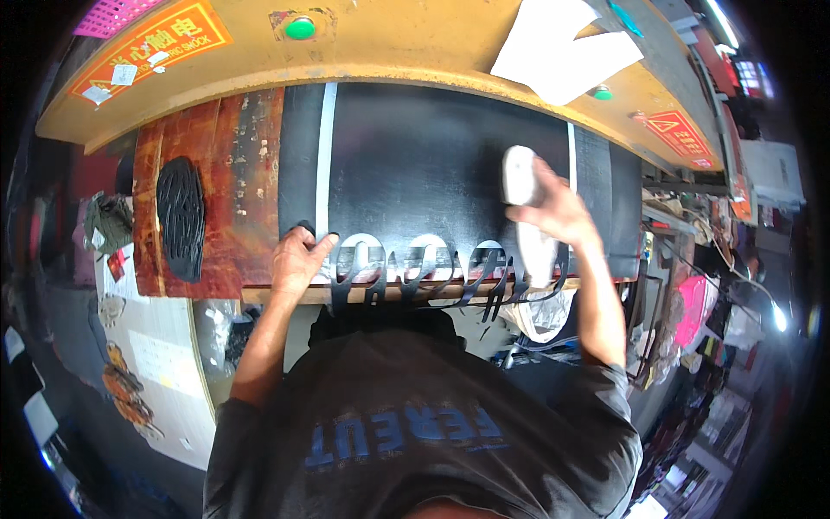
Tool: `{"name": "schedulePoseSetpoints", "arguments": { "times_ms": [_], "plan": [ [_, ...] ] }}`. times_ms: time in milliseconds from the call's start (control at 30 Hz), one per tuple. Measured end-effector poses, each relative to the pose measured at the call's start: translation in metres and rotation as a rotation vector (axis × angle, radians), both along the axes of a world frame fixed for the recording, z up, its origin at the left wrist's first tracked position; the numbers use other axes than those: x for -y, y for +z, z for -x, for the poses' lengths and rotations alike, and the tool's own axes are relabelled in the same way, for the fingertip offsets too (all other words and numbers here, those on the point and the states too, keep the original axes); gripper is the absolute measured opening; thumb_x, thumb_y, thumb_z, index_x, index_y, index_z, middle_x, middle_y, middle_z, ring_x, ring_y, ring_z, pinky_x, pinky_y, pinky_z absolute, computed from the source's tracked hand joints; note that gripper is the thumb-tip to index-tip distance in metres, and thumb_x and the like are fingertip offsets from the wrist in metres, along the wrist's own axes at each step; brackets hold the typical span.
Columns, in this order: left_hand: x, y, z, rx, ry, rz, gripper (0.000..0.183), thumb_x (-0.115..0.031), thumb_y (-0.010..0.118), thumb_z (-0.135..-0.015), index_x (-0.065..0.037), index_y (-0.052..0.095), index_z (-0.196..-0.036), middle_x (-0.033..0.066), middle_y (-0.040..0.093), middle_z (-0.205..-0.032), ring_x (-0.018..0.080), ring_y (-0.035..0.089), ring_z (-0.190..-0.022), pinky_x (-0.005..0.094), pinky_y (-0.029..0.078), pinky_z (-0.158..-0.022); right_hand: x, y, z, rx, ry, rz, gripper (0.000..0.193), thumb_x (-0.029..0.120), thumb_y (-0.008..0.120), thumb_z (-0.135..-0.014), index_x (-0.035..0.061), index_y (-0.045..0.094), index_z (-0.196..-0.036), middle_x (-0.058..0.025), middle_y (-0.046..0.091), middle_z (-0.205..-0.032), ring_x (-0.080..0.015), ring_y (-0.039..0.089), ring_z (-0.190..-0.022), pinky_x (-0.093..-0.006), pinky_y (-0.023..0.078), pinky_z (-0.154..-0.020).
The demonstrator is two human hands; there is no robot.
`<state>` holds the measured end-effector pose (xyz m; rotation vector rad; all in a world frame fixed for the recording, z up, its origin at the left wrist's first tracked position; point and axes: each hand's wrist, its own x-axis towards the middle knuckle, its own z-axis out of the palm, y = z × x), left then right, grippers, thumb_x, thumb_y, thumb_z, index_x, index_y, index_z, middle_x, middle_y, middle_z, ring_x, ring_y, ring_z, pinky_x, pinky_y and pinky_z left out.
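My right hand (560, 208) is closed around a long white sole-shaped piece (521, 173) over the right part of a black sheet (432, 160). Its rounded top shows beyond my fingers and more white shows below the palm; the middle is hidden. My left hand (298, 259) rests at the sheet's near left edge, thumb and fingers apart, with a small dark thing I cannot make out at a fingertip. Between my hands, the near edge of the sheet has rounded cut-outs, and thin black strips (419, 281) hang over the table edge.
A yellow machine beam (398, 69) with green buttons spans the far side; white paper (562, 52) lies on it. A stack of black sole-shaped pieces (180, 221) lies on the worn red-brown board (238, 199) at left. A clear plastic bag (540, 318) hangs below the near edge.
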<state>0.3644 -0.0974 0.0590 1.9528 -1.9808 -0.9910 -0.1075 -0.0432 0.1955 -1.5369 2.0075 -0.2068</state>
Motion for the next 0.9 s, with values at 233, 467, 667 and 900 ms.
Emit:
{"name": "schedulePoseSetpoints", "arguments": {
  "times_ms": [233,467,667,900],
  "plan": [
    [0.012,-0.011,-0.014,-0.047,-0.136,-0.024,0.059,-0.059,0.083,-0.085,-0.003,0.066,-0.078,0.0198,0.073,-0.083,0.0404,0.071,-0.079,0.0486,0.054,-0.074,0.120,-0.026,-0.213,-0.242,0.107,-0.136,0.116,0.058,0.079,-0.075,0.0084,0.033,-0.169,-0.0356,0.067,-0.129,-0.0445,0.062,-0.131,-0.0452,0.054,-0.107],
    [0.011,-0.017,-0.022,-0.106,-0.208,0.122,0.055,-0.057,0.079,-0.088,-0.005,0.065,-0.078,0.0191,0.072,-0.082,0.0428,0.070,-0.082,0.0520,0.053,-0.077,0.152,-0.060,-0.261,-0.460,0.057,-0.155,0.115,0.062,0.080,-0.075,0.0153,0.034,-0.169,-0.0286,0.058,-0.143,-0.0413,0.059,-0.131,-0.0428,0.054,-0.105],
    [0.014,-0.022,-0.026,-0.157,-0.272,0.185,0.048,-0.049,0.081,-0.089,-0.005,0.063,-0.077,0.0177,0.070,-0.079,0.0432,0.069,-0.077,0.0539,0.053,-0.073,0.153,-0.071,-0.258,-0.435,0.041,-0.142,0.116,0.063,0.084,-0.073,0.0195,0.034,-0.169,-0.0288,0.053,-0.144,-0.0472,0.059,-0.127,-0.0483,0.054,-0.106],
    [0.016,-0.039,-0.035,-0.232,-0.317,0.253,0.041,-0.039,0.080,-0.091,-0.008,0.061,-0.073,0.0141,0.065,-0.074,0.0395,0.065,-0.070,0.0514,0.051,-0.066,0.147,-0.072,-0.249,-0.357,0.065,0.001,0.105,0.061,0.081,-0.081,0.0109,0.040,-0.163,-0.0397,0.049,-0.144,-0.0556,0.057,-0.129,-0.0550,0.054,-0.105]
  ]
}}
